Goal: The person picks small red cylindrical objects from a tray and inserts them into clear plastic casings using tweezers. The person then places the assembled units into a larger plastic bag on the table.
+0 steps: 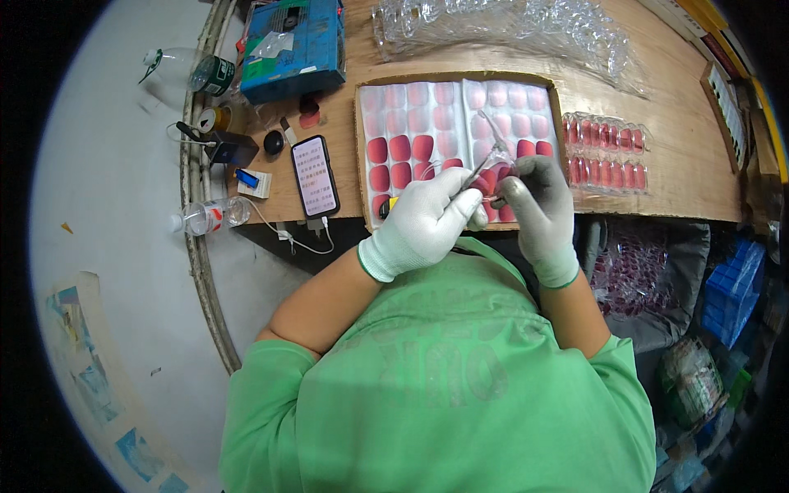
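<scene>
Both my hands wear white gloves and meet over the near edge of a shallow cardboard box. In the box lie rows of red lenses, some bare and some under a pale translucent sheet. My left hand is closed, thumb against fingers, on a thin grey pointed tool whose exact kind I cannot make out. My right hand curls beside it, thumb and fingers pinched at a piece of clear plastic. Red lenses show behind and below the plastic, so I cannot tell whether one is in it.
Right of the box lie clear trays of red lenses; more clear plastic trays lie at the back. A lit phone with a cable, a black round cap, a blue metal box and plastic bottles are on the left.
</scene>
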Demonstrator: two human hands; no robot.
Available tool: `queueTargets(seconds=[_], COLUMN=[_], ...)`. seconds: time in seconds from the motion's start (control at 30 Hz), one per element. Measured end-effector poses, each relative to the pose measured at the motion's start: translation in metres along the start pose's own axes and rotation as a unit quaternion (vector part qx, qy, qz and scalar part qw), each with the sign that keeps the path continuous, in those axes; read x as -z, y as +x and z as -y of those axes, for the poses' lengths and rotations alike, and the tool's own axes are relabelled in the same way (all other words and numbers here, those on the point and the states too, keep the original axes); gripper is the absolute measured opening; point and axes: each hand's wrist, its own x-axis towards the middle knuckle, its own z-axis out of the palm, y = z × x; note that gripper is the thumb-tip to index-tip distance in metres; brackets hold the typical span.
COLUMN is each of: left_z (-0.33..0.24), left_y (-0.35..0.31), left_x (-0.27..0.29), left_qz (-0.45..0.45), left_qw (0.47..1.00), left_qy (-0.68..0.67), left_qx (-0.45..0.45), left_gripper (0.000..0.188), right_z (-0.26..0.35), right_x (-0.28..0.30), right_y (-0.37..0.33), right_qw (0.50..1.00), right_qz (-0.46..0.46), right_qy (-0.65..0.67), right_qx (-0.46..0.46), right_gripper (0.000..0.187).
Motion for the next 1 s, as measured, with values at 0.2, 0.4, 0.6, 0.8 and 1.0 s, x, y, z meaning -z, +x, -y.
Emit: queueTargets(seconds=[0.2, 0.4, 0.6, 0.8, 1.0], left_z=[-0.005, -0.02, 0.004, 0.03, 0.007], left_y=[-0.005, -0.016, -0.032, -0.051, -0.055], left_x=[-0.003, 0.005, 0.01, 0.014, 0.023], left_qz=[0.021, -0.022, -0.057, -0.096, -0.127], left_qw=[0.999, 0.993, 0.988, 0.98, 0.94], left_qy=[0.047, 0.11, 0.13, 0.151, 0.267], left_qx=[0.003, -0.037, -0.055, -0.088, -0.17], left_gripper=[0.017, 0.015, 0.017, 0.017, 0.014], right_z=[0.013, 0.025, 0.016, 0.004, 0.044], right_x=[0.031, 0.016, -0.007, -0.023, -0.017], right_y=[0.008, -0.002, -0.014, -0.018, -0.008], right_qw=[0.984, 0.988, 0.984, 0.974, 0.921], right_qz=[0.152, 0.128, 0.099, 0.113, 0.251], right_qy=[-0.028, -0.062, -0.133, -0.185, -0.294], right_qx=[-0.091, -0.055, -0.061, -0.064, 0.05], right_gripper=[0.018, 0.017, 0.016, 0.016, 0.01])
